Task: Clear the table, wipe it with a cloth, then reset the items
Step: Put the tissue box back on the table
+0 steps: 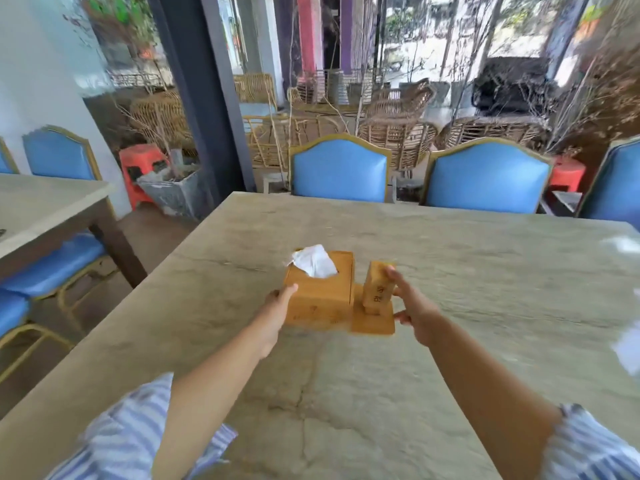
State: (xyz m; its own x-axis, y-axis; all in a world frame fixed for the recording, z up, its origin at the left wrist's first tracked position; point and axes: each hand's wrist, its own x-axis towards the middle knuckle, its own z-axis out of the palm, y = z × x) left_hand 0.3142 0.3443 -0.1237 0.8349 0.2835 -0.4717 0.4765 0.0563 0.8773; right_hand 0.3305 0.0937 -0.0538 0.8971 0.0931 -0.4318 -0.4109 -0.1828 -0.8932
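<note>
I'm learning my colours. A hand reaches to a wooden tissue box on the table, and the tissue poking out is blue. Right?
Not quite: the tissue poking out is white, not blue, as the head view shows. The rest holds: the left hand reaches to the wooden tissue box on the table.

Honey-brown wooden tissue box (320, 291) with white tissue (313, 259); matching wooden holder (375, 289) bearing dark, blurred markings. Tabletop (450, 271) grey-beige, veined like stone. Far chairs (341, 171) blue, gold-trimmed. Sleeves (128, 441) blue-and-white striped. Stools (138, 168) orange-red.
</note>
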